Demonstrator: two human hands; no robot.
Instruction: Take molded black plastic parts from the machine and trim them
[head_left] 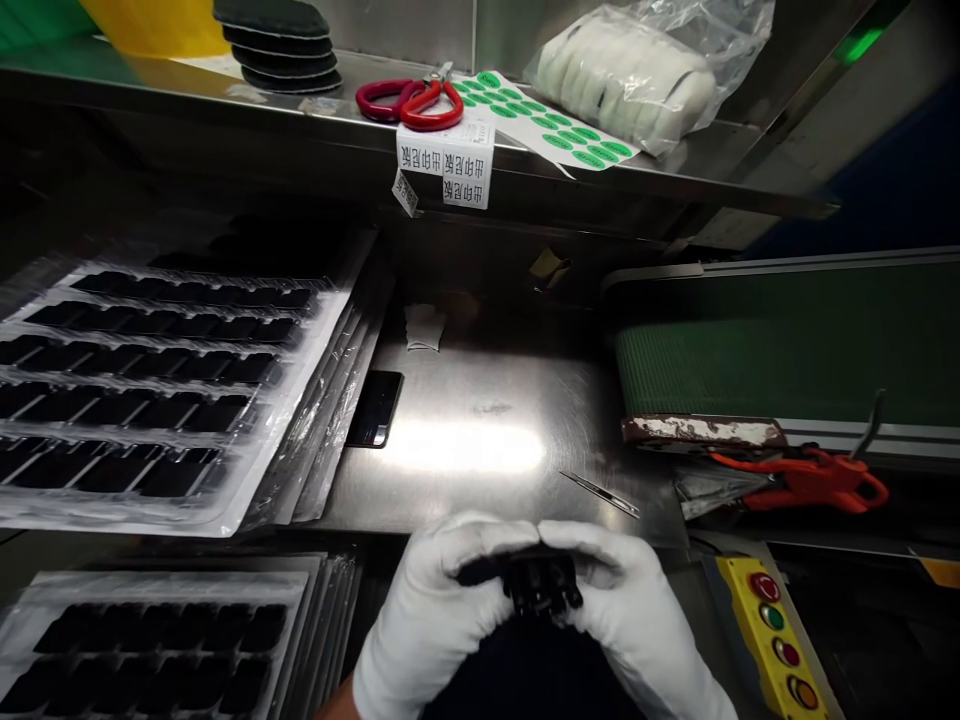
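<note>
White-gloved, the left hand [442,610] and right hand [637,620] meet at the bottom edge. Both are curled closed from either side on a small black part [540,585], held low at the near edge of the steel worktable [480,440]. Stacked clear trays [150,390] of black pieces lie to the left and a green conveyor belt [780,350] runs on the right. Below the belt are a yellow button box [776,640] and orange cutters [810,480], with thin tweezers [600,493] just beyond the fingers.
</note>
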